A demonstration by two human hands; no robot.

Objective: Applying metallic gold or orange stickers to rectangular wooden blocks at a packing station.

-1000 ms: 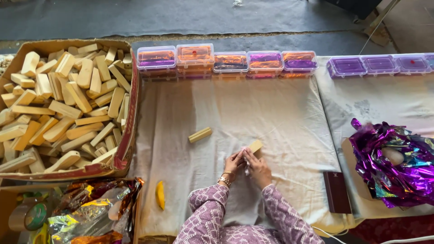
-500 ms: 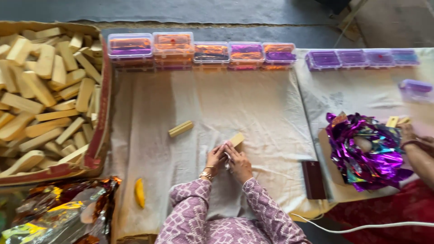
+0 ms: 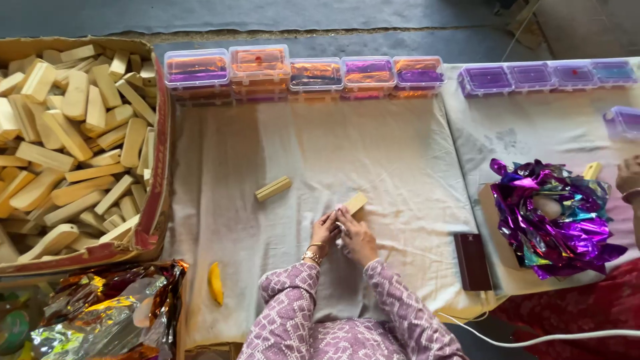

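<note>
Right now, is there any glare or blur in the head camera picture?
Head view: even, soft light with faint shadows; bright glare on the purple foil and the foil bags at lower left; the hands, left and right, and the wooden block look slightly soft.

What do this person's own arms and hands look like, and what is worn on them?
Both arms are in long purple sleeves with a white lattice print. The left hand has a gold watch or bangle at the wrist; the right hand is bare.

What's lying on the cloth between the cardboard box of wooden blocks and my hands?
In the head view, one loose wooden block lies on the cloth between them.
</note>
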